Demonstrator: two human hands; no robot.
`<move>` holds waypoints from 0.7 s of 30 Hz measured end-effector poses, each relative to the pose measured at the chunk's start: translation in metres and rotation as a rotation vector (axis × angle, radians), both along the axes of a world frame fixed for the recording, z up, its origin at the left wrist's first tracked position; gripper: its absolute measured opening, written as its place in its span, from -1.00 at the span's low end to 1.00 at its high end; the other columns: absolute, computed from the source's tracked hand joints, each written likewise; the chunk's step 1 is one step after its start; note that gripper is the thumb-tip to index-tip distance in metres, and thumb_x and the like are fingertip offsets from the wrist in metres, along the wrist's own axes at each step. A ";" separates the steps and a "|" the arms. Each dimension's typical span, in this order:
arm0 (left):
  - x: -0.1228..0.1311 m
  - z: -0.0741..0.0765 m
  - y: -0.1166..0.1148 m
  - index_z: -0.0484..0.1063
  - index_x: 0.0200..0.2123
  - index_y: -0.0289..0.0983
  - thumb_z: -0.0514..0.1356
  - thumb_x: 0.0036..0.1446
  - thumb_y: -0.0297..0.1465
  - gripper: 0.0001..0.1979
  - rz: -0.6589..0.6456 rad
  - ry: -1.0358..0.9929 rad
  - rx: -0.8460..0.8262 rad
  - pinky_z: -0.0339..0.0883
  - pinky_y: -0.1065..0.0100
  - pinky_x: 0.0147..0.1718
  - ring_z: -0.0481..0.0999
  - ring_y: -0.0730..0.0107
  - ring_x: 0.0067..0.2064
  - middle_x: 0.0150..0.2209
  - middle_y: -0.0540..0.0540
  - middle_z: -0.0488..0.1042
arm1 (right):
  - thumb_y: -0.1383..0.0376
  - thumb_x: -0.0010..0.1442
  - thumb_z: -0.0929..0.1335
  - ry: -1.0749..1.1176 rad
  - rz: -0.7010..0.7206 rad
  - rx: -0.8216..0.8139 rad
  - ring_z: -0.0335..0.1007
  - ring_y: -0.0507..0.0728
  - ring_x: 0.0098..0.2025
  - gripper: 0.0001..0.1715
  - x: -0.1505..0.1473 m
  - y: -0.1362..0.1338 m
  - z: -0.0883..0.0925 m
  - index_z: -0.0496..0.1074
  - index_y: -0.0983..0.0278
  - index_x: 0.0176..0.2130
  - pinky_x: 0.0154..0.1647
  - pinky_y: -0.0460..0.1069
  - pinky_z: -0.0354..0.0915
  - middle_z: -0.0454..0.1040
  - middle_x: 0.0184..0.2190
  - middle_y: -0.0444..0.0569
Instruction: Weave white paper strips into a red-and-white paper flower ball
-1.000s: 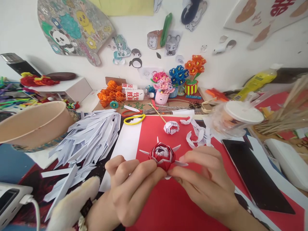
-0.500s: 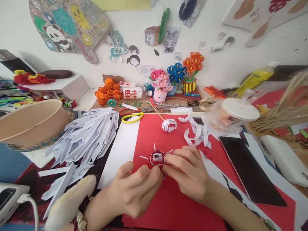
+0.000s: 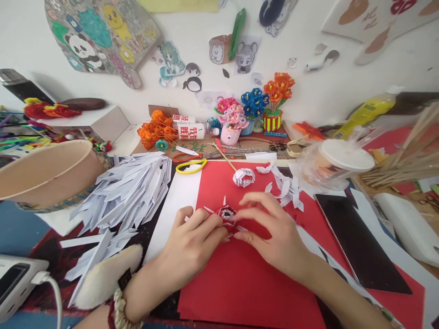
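A layered red-and-white paper flower with pointed white petals is held over a smooth red paper sheet, pinched in the grip of the left hand — whose fingers hide part of it. The right hand curves beside the bloom, its grip parted; contact is impossible to tell. Just beyond lies a rounded white paper flower on a thin straw-coloured stick, with curled white paper scraps near it. Crisp folded white paper strips heap at left; at right — a glossy black rectangular slab and a white-lidded cup in crinkled clear plastic.
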State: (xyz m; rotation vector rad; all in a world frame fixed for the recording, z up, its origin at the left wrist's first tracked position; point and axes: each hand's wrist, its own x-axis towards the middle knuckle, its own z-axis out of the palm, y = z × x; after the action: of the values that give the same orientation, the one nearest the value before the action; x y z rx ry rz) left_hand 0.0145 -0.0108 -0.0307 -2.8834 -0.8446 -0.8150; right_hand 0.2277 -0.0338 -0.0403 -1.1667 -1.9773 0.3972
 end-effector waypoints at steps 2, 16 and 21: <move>0.000 -0.002 0.001 0.45 -0.27 -0.27 -0.06 0.41 -0.57 -0.68 -0.019 -0.008 0.029 0.02 0.23 -0.19 0.34 0.32 -0.28 -0.29 -0.05 0.53 | 0.19 0.12 0.53 0.013 0.010 -0.142 0.30 0.32 0.25 -0.31 0.001 0.004 -0.002 0.34 0.15 0.18 0.16 0.25 0.36 0.35 0.21 0.11; 0.006 -0.002 -0.005 0.41 -0.24 -0.23 0.15 0.32 -0.48 -0.93 0.034 -0.134 -0.038 0.13 0.22 -0.07 0.38 0.23 -0.09 -0.12 -0.12 0.54 | 0.56 0.13 0.38 0.137 0.201 -0.364 0.43 0.21 0.18 -0.41 -0.007 0.015 -0.012 0.38 0.19 0.11 0.21 0.18 0.36 0.50 0.12 0.05; 0.007 0.004 -0.007 0.37 -0.27 -0.21 0.17 0.30 -0.50 -0.92 0.073 -0.316 -0.408 0.17 0.24 0.00 0.38 0.26 0.02 0.01 -0.09 0.45 | 0.47 0.16 0.42 0.197 0.150 -0.387 0.51 0.19 -0.02 -0.55 -0.012 0.012 -0.005 0.43 0.20 0.04 0.00 0.11 0.45 0.55 -0.06 0.01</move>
State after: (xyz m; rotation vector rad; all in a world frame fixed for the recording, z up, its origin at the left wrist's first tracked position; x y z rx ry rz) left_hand 0.0216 -0.0182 -0.0266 -3.0786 -1.2733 -1.2442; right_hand 0.2160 -0.0214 -0.0457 -1.1609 -1.8680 0.9704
